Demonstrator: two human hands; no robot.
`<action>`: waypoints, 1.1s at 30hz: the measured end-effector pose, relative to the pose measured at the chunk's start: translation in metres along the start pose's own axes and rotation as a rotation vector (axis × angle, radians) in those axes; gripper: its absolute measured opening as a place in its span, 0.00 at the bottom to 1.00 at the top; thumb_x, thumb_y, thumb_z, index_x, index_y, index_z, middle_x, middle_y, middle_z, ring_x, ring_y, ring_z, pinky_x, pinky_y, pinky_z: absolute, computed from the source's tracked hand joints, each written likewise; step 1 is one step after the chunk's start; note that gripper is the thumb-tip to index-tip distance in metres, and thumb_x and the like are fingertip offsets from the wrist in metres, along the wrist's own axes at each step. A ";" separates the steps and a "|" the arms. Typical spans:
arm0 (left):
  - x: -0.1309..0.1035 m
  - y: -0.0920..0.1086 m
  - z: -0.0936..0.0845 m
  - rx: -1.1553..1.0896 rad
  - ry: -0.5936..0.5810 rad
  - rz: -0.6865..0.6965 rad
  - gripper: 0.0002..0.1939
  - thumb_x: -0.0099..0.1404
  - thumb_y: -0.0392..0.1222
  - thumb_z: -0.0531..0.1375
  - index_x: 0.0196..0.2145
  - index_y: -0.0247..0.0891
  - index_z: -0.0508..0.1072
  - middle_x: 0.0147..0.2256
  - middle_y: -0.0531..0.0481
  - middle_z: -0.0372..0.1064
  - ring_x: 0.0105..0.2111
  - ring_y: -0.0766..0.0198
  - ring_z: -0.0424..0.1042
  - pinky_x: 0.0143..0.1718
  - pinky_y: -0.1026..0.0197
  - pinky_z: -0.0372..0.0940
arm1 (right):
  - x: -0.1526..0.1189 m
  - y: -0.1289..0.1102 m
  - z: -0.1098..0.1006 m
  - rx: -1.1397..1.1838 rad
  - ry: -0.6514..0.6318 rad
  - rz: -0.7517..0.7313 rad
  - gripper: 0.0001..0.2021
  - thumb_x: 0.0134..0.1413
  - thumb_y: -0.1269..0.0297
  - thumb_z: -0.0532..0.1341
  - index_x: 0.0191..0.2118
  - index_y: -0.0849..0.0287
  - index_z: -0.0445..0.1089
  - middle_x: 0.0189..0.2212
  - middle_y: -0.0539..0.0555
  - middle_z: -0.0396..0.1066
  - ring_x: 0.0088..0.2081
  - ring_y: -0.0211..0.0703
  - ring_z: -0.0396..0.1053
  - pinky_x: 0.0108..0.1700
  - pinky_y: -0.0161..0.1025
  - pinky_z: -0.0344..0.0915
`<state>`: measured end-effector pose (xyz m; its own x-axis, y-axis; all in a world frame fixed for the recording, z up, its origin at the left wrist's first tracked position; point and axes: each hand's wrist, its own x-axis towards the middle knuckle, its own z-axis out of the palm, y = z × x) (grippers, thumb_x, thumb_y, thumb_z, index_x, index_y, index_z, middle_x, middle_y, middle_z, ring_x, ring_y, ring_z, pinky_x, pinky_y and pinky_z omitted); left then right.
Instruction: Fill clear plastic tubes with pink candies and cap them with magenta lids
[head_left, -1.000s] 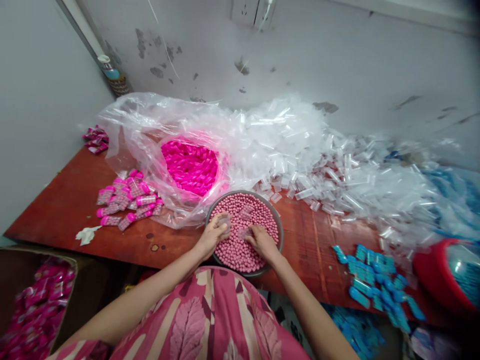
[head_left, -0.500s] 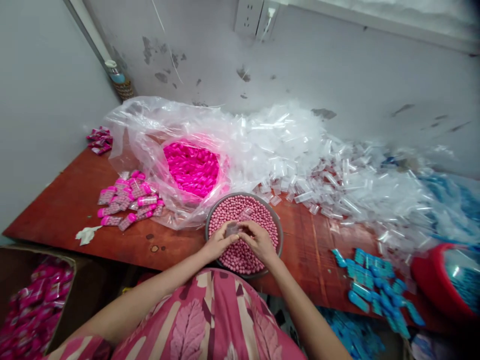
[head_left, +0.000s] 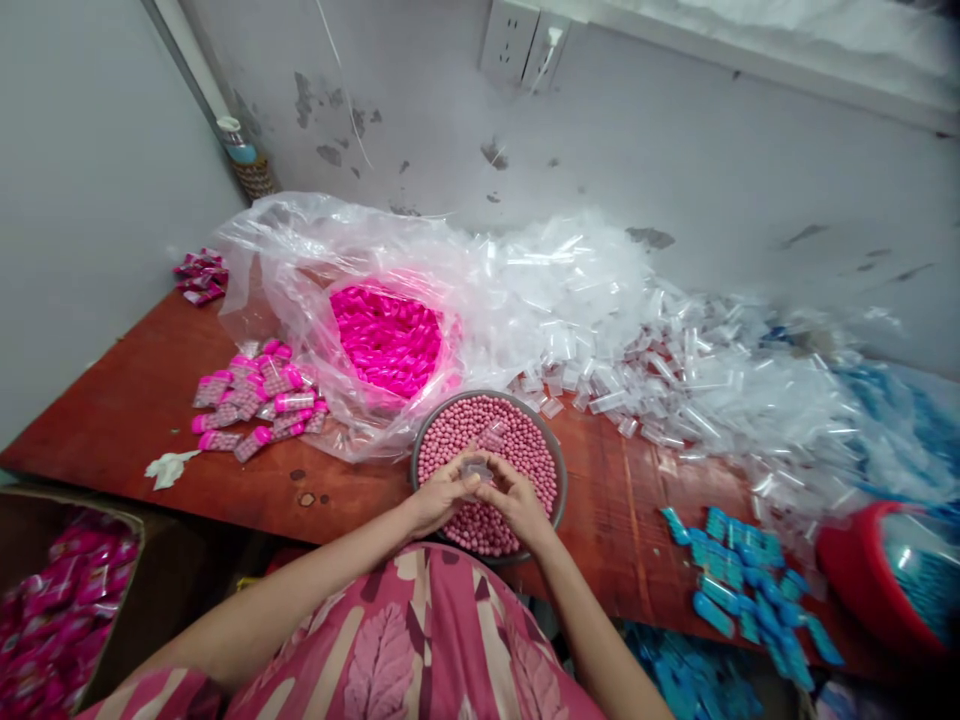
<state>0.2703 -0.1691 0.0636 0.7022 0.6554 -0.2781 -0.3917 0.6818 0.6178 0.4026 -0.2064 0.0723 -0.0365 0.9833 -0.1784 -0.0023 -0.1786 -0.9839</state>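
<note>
Over a grey bowl of small pink balls, my left hand and my right hand meet with fingertips together. Between them is a clear plastic tube, gripped from both sides by thumbs and fingers. Just beyond the fingertips another clear piece shows against the balls; whether it belongs to the held tube I cannot tell. Behind the bowl lies a plastic bag with bright pink caps in its opening.
Pink-capped filled tubes lie to the left, above a box of pink packets. Loose clear tubes spread at the back right. Blue filled tubes and a red tub stand at the right edge.
Both hands have shifted slightly downward in the picture with the clear tube, its round end now facing up more visibly. The camera view has moved a little.
</note>
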 end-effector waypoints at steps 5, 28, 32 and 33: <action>-0.001 -0.001 -0.006 0.120 0.084 0.074 0.22 0.54 0.39 0.59 0.48 0.43 0.62 0.52 0.46 0.57 0.52 0.59 0.55 0.52 0.58 0.51 | -0.005 0.005 -0.023 -0.598 -0.005 -0.086 0.19 0.49 0.64 0.56 0.49 0.57 0.59 0.45 0.56 0.64 0.46 0.46 0.61 0.47 0.44 0.58; -0.010 0.009 -0.028 0.816 0.304 0.233 0.13 0.55 0.42 0.55 0.39 0.38 0.70 0.38 0.48 0.69 0.38 0.60 0.67 0.42 0.58 0.60 | 0.007 0.073 -0.018 -0.039 0.225 0.060 0.18 0.45 0.62 0.57 0.45 0.57 0.58 0.37 0.52 0.65 0.35 0.38 0.65 0.37 0.36 0.63; -0.004 0.011 -0.022 1.003 0.212 0.258 0.12 0.54 0.37 0.55 0.38 0.40 0.70 0.36 0.50 0.70 0.36 0.61 0.67 0.40 0.60 0.60 | 0.011 0.062 -0.014 0.130 0.266 0.052 0.18 0.41 0.62 0.60 0.42 0.56 0.61 0.40 0.51 0.64 0.39 0.39 0.63 0.41 0.37 0.62; 0.000 0.011 -0.020 1.037 0.203 0.263 0.12 0.53 0.36 0.56 0.37 0.40 0.70 0.35 0.50 0.70 0.35 0.61 0.67 0.40 0.59 0.60 | 0.012 0.059 -0.015 0.121 0.278 0.037 0.18 0.41 0.62 0.61 0.42 0.56 0.61 0.40 0.51 0.64 0.41 0.40 0.63 0.42 0.37 0.61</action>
<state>0.2535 -0.1552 0.0556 0.5211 0.8471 -0.1043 0.2441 -0.0308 0.9693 0.4166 -0.2044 0.0121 0.2357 0.9451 -0.2265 -0.1260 -0.2014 -0.9714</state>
